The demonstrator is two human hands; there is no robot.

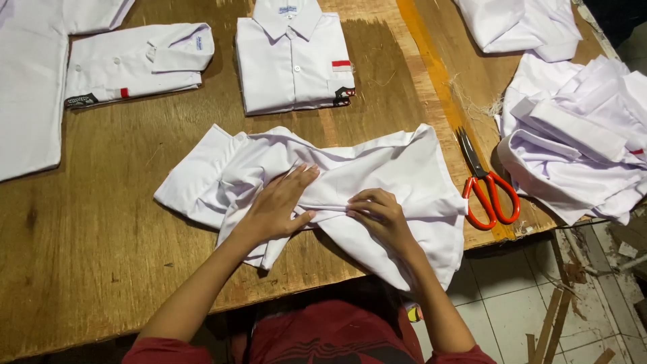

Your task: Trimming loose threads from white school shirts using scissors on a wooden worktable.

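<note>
A crumpled white shirt [404,168] lies spread across the wooden table [81,249] in front of me. My left hand [280,205] rests flat on its middle, fingers apart, pressing the cloth down. My right hand [381,216] pinches a fold of the same shirt just to the right, fingers curled around the fabric. The shirt's lower part hangs over the table's near edge.
A folded white shirt [293,57] lies at the back centre, another folded one [138,61] to its left. A heap of white shirts [579,141] sits at the right. Orange-handled scissors [488,189] lie beside the shirt. Tiled floor [512,290] shows at lower right.
</note>
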